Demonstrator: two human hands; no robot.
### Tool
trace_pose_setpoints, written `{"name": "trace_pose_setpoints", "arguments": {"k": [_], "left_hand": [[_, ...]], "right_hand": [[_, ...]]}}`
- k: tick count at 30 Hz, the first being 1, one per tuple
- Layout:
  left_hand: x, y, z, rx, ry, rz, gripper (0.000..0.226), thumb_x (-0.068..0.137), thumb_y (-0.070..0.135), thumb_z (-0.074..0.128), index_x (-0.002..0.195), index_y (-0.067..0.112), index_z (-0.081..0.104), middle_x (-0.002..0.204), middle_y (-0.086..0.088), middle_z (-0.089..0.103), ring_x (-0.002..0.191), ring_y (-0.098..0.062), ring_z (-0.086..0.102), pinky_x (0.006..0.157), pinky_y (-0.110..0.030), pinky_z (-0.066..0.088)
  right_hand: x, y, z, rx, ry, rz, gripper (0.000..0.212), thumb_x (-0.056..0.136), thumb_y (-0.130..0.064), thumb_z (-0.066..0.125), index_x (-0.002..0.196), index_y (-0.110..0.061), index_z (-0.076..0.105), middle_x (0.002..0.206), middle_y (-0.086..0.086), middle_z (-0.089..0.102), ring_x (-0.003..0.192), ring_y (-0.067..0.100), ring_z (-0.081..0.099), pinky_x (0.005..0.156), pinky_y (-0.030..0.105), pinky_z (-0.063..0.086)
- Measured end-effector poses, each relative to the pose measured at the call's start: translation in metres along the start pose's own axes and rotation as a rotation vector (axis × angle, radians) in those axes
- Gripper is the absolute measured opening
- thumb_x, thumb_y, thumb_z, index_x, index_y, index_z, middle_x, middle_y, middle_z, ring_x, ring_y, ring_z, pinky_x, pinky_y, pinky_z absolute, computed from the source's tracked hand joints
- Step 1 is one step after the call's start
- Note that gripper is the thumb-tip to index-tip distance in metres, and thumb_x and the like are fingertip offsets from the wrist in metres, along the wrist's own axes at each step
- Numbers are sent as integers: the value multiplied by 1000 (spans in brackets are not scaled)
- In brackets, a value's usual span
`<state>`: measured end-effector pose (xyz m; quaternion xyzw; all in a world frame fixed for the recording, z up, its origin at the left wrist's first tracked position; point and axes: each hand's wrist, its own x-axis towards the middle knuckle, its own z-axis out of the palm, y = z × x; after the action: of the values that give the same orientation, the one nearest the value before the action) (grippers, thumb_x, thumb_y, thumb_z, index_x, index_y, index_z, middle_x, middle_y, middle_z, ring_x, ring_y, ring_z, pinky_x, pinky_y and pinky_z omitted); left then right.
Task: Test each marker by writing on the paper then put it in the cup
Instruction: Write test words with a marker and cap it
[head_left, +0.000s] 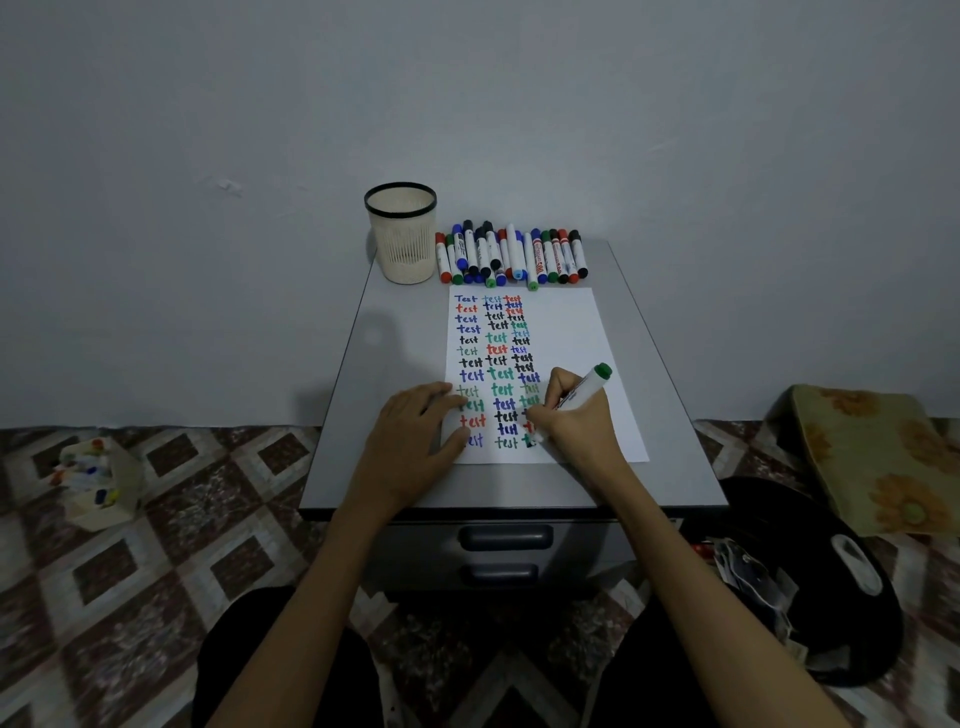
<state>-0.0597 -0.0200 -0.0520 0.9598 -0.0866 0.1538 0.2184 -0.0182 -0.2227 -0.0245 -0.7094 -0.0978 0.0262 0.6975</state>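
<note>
A white paper (582, 338) lies on a grey drawer cabinet (395, 374), covered with columns of the word "test" in blue, red, black and green. My right hand (569, 421) is shut on a white marker with a green end (589, 387), its tip pressed to the paper's lower part. My left hand (415, 436) rests flat on the paper's left edge, fingers spread. A cream mesh cup with a black rim (401, 234) stands at the back left. Beside it lie several markers (511, 254) in a row.
A small box with coloured markers (98, 480) sits on the patterned floor at the left. A black bag (810, 582) and a floral cushion (878, 452) lie at the right. A grey wall (467, 104) stands right behind the cabinet.
</note>
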Motion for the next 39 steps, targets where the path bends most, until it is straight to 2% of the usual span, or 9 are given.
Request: {"name": "trace_pose_setpoints", "arguments": {"k": [2, 6, 10, 14, 20, 26, 33, 36, 39], "left_hand": [[0, -1, 1, -2, -3, -2, 56, 84, 54, 35, 125, 20, 53, 132, -2, 49, 122, -18, 42, 105, -34, 31], [0, -1, 2, -5, -5, -5, 56, 84, 55, 36, 125, 20, 53, 132, -2, 49, 122, -17, 42, 105, -34, 31], [1, -1, 1, -9, 0, -1, 57, 84, 54, 36, 124, 19, 54, 132, -3, 50, 121, -18, 43, 105, -34, 31], [-1, -1, 1, -1, -1, -5, 57, 84, 55, 34, 124, 19, 53, 132, -2, 49, 122, -17, 42, 104, -31, 29], [0, 1, 1, -5, 4, -9, 59, 83, 56, 34, 125, 19, 53, 132, -2, 49, 122, -17, 42, 105, -33, 31], [0, 0, 0, -5, 7, -2, 56, 84, 54, 35, 124, 19, 54, 131, -3, 49, 121, -18, 42, 104, -32, 30], [0, 0, 1, 8, 6, -10, 56, 84, 54, 35, 123, 20, 54, 131, -2, 50, 120, -18, 42, 104, -33, 31], [0, -1, 1, 3, 1, -12, 56, 84, 54, 35, 123, 20, 54, 131, -2, 50, 121, -17, 42, 104, -34, 31], [0, -1, 2, -3, -3, -11, 55, 85, 55, 35, 123, 20, 54, 131, -2, 50, 121, -18, 42, 105, -34, 31]], "right_hand": [[-1, -1, -1, 15, 26, -12, 35, 81, 15, 61, 65, -8, 39, 65, -2, 66, 85, 15, 71, 58, 27, 57], [-1, -2, 1, 21, 37, 1, 32, 82, 14, 61, 68, -6, 40, 78, 10, 67, 90, 20, 71, 58, 27, 57], [-1, -2, -1, 9, 34, -13, 35, 82, 13, 62, 66, -8, 39, 72, 2, 66, 87, 18, 71, 58, 28, 57], [-2, -1, 0, 15, 9, 24, 34, 83, 11, 62, 69, -7, 38, 85, 6, 71, 96, 22, 71, 62, 34, 60], [-6, -10, -1, 31, 67, -1, 30, 84, 15, 57, 71, -6, 39, 63, 0, 61, 75, 12, 72, 53, 22, 55], [-5, -7, 0, 18, 29, 26, 34, 85, 12, 60, 69, -7, 37, 79, 6, 69, 86, 21, 72, 58, 30, 59], [-6, -9, 0, 30, 74, 26, 33, 85, 14, 55, 70, -8, 36, 61, -6, 64, 80, 18, 72, 56, 28, 57], [-4, -7, -2, -11, 134, 2, 35, 84, 14, 54, 68, -10, 35, 60, 5, 53, 74, 26, 68, 56, 31, 56], [-2, -5, -3, -52, 146, -4, 31, 83, 11, 57, 69, -8, 37, 72, 30, 48, 83, 42, 65, 61, 47, 59]]}}
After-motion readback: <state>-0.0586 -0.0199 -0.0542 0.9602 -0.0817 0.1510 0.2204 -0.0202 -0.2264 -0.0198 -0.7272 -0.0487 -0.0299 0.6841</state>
